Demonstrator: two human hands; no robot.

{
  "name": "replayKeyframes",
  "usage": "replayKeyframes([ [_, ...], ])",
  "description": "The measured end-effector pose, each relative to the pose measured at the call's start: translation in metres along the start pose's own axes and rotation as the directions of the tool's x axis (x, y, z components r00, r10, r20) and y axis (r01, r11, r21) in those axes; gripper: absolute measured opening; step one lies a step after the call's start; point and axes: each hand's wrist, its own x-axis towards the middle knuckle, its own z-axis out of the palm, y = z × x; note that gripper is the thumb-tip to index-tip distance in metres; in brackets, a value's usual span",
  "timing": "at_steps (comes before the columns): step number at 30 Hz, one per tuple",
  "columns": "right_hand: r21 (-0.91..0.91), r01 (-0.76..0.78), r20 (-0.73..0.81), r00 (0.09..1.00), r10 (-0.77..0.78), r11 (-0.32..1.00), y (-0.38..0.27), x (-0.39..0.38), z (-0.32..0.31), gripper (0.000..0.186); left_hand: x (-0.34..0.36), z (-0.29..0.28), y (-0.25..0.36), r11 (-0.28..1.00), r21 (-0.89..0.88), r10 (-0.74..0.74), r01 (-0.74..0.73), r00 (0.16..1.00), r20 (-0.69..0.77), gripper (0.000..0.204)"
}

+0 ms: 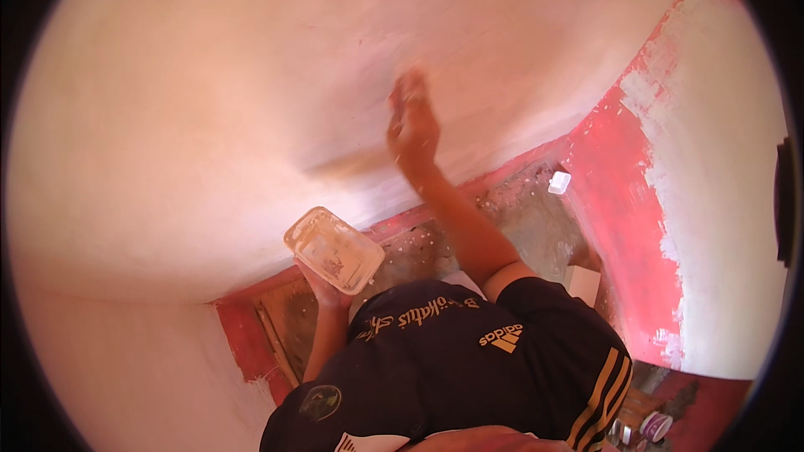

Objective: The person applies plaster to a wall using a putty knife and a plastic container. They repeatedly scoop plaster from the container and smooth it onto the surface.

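Left hand (327, 289) low, just in front of the pale wall (201, 134); its grip is closed on the tub (333, 249), a shallow rectangular one, tilted so the inside faces up, pale smears within. Right hand (412, 130) raised above and to the right of the tub, arm stretched toward the wall; fingers bent, blurred. Cannot tell whether this grip holds anything, or whether it touches the wall. Shadow on the wall beside the right wrist. Red band along the wall's foot, wider on the right, ragged white edge. Floor (548, 238) speckled; on it a small white container (559, 182), well apart from both hands.
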Motion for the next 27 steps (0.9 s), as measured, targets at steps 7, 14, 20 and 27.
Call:
replayKeyframes([
  [7,0.047,-0.456,0.070,0.889,0.452,0.889,0.045,-0.008,-0.076,0.044,-0.005,0.005,0.017,0.998,0.021,-0.065,0.065,0.997,0.047,0.075],
  [14,-0.043,-0.449,-0.045,0.893,0.447,0.892,0.077,0.061,-0.049,0.044,-0.001,-0.014,0.016,0.996,0.011,-0.094,0.094,0.995,-0.034,0.072],
  [20,0.013,-0.293,0.283,0.918,0.278,0.956,0.025,-0.102,-0.026,0.041,-0.003,-0.020,0.020,0.995,-0.014,-0.102,0.102,0.995,-0.005,0.067],
  [27,0.242,-0.342,-0.196,0.899,0.391,0.908,0.153,0.090,-0.103,0.035,-0.008,-0.013,0.023,1.000,-0.012,-0.021,0.021,0.999,0.034,0.062],
])
